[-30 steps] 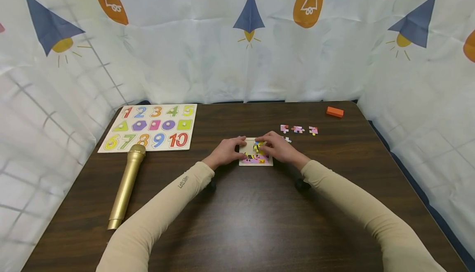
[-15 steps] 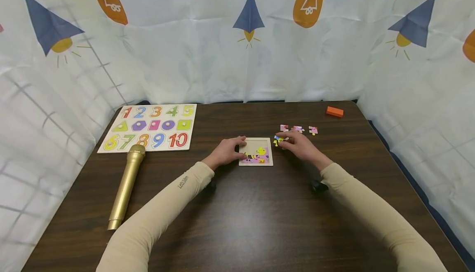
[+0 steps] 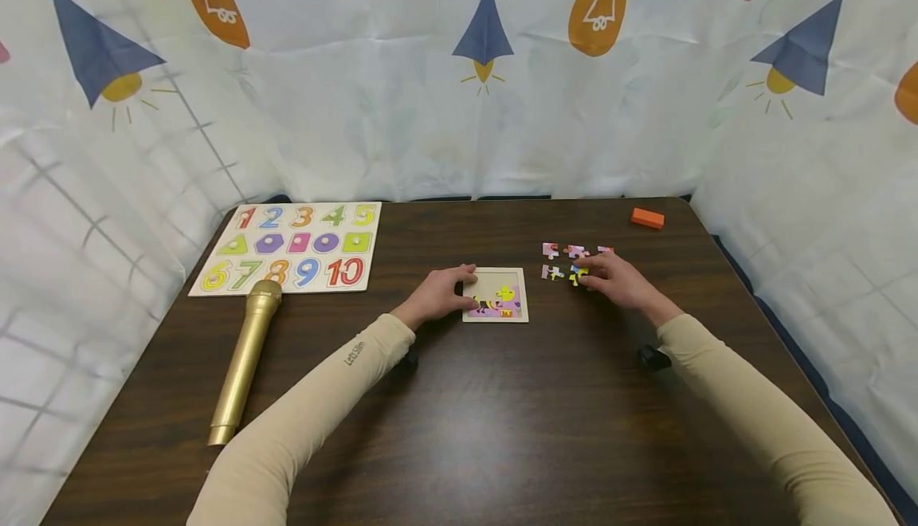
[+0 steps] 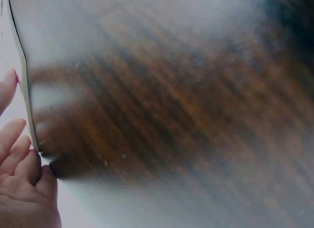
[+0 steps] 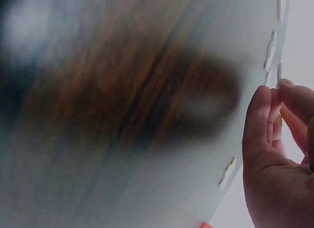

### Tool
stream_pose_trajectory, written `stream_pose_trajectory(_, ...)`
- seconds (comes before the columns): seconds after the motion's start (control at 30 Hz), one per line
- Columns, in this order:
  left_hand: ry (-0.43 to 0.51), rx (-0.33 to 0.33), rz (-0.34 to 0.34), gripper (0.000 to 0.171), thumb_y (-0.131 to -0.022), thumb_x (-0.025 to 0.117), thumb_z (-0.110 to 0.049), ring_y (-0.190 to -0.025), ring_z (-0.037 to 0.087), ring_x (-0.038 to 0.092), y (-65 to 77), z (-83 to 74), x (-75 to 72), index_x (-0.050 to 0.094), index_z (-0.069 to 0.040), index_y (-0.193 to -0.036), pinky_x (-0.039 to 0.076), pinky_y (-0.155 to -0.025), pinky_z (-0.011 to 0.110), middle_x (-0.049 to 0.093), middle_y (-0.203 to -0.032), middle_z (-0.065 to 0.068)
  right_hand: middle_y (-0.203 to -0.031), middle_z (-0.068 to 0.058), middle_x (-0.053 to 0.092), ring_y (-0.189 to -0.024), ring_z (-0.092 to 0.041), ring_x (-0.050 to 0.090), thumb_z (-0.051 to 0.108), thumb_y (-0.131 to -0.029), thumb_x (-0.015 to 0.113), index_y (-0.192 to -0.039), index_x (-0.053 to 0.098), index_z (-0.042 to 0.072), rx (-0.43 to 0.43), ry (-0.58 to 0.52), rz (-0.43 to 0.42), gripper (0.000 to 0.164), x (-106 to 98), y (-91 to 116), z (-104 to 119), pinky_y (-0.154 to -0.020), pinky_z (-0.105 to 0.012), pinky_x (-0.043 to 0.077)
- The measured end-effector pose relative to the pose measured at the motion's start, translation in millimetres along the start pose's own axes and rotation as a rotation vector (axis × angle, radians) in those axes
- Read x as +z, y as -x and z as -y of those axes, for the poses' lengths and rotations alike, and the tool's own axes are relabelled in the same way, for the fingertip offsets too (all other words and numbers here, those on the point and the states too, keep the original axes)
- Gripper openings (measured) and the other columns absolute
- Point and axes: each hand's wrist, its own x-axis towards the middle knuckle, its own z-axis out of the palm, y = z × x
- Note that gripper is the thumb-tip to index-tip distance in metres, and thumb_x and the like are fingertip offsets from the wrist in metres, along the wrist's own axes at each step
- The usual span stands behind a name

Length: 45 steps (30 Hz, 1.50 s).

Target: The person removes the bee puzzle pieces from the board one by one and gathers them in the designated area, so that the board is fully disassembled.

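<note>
My right hand (image 3: 618, 280) pinches a yellow-and-blue puzzle piece (image 3: 578, 274) low over the table, right of the tray. In the right wrist view its fingertips (image 5: 265, 93) meet around a thin piece seen edge-on. My left hand (image 3: 437, 295) rests at the left side of a small square puzzle tray (image 3: 524, 295), thumb and forefinger spread apart on its rim. Inside the tray, pink and yellow pieces (image 3: 505, 295) fill the lower part, while the upper part shows bare wood. The left wrist view shows the left fingers (image 4: 12, 134) along the tray's edge (image 4: 27, 85).
Loose puzzle pieces (image 3: 550, 250) lie beside and behind the right hand, one partly covered by it. An orange block (image 3: 648, 217) sits at the far right. On the left are a number-and-shape board (image 3: 287, 227) and a gold microphone (image 3: 245, 363).
My right hand has lifted the yellow-and-blue piece off the tray and carried it right, among the loose pieces. The left hand has stayed at the tray.
</note>
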Motion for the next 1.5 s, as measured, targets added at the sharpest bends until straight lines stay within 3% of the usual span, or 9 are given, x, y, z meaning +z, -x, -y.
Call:
stream_pose_trajectory(0.27, -0.014, 0.006, -0.001, 0.053, -0.087, 0.075, -0.023, -0.14, 0.025, 0.038, -1.5, -0.2, 1.2, 0.059, 0.0, -0.132, 0.031, -0.113, 0.041, 0.045, -0.149, 0.011, -0.124, -0.025, 0.054, -0.109, -0.042, 0.06, 0.008, -0.097, 0.06, -0.128, 0.06, -0.004, -0.046, 0.07, 0.019, 0.034, -2, -4, -1, -0.089, -0.055, 0.048)
stream_pose_trajectory(0.5, -0.023, 0.006, 0.003, 0.052, -0.088, 0.075, -0.022, -0.14, 0.025, 0.038, -1.3, 0.4, 0.9, 0.059, 0.0, -0.132, 0.031, -0.113, 0.041, 0.045, -0.149, 0.011, -0.111, -0.022, 0.05, -0.101, -0.041, 0.061, 0.006, -0.097, 0.06, -0.127, 0.061, -0.004, -0.063, 0.107, 0.02, 0.032, -2, -6, 1, -0.083, -0.051, 0.049)
stream_pose_trajectory(1.2, -0.03, 0.008, 0.004, 0.052, -0.087, 0.075, -0.023, -0.139, 0.025, 0.039, -1.4, 0.7, 0.6, 0.06, 0.0, -0.132, 0.032, -0.112, 0.04, 0.046, -0.148, 0.011, -0.119, -0.028, 0.05, -0.105, -0.045, 0.06, 0.005, -0.095, 0.061, -0.128, 0.058, -0.006, -0.032, 0.123, 0.027, 0.035, -6, -11, -4, -0.087, -0.055, 0.048)
stream_pose_trajectory(1.5, -0.03, 0.008, 0.001, 0.052, -0.087, 0.076, -0.023, -0.139, 0.025, 0.039, -0.9, -0.1, 0.6, 0.06, 0.0, -0.131, 0.032, -0.112, 0.04, 0.046, -0.148, 0.011, -0.116, -0.024, 0.053, -0.103, -0.042, 0.061, 0.006, -0.095, 0.063, -0.125, 0.061, -0.005, -0.034, 0.132, 0.023, 0.032, -7, -11, -3, -0.087, -0.054, 0.048)
